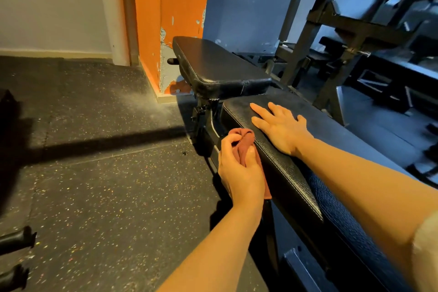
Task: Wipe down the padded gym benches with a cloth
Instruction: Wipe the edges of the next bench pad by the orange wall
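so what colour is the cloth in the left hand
Reddish-brown cloth, seen in the head view.

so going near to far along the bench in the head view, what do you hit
left hand gripping the reddish cloth → right hand flat on the near bench pad → far bench pad → orange pillar

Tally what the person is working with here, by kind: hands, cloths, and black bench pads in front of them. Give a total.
Hands: 2, the left hand and the right hand
Cloths: 1, the reddish cloth
Bench pads: 2, the far pad and the near pad
Total: 5
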`<action>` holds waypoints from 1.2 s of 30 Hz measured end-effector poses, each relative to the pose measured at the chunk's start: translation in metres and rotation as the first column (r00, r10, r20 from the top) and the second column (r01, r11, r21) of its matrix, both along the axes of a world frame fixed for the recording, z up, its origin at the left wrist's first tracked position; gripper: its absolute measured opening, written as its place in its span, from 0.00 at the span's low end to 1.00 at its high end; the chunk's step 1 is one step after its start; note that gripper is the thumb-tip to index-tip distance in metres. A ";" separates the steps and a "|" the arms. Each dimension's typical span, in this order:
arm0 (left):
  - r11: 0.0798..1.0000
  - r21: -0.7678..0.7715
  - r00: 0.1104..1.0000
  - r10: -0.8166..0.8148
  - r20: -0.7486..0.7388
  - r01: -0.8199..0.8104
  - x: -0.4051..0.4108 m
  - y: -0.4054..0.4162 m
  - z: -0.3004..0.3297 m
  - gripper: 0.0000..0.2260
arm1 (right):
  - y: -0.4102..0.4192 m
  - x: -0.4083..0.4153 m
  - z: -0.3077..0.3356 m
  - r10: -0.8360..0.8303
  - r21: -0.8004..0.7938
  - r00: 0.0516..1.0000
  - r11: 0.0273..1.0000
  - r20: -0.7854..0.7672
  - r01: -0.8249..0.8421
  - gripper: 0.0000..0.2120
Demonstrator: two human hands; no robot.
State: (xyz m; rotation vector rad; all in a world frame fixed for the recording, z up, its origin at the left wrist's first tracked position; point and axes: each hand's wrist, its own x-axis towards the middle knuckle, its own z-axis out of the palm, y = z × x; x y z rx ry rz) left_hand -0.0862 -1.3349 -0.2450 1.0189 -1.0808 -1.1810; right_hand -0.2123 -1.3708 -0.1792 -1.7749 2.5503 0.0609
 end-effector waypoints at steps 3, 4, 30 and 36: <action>0.981 0.188 0.999 -0.047 -0.015 0.049 -0.002 -0.029 -0.007 0.09 | -0.002 0.003 0.002 -0.015 -0.084 1.000 0.996 0.003 0.015 0.25; 0.963 0.261 0.997 -0.076 0.013 0.070 0.000 -0.033 -0.010 0.08 | 0.001 0.005 0.001 -0.020 -0.126 1.000 0.992 0.001 0.020 0.24; 0.914 0.138 0.916 -0.355 -0.189 0.383 0.061 0.102 0.084 0.11 | 0.191 0.104 0.036 0.228 -0.424 0.391 0.721 0.892 0.548 0.22; 0.741 0.118 0.749 -0.660 -0.050 0.661 0.034 0.173 0.102 0.09 | 0.303 0.068 0.044 0.027 -0.652 0.753 0.521 0.657 0.550 0.27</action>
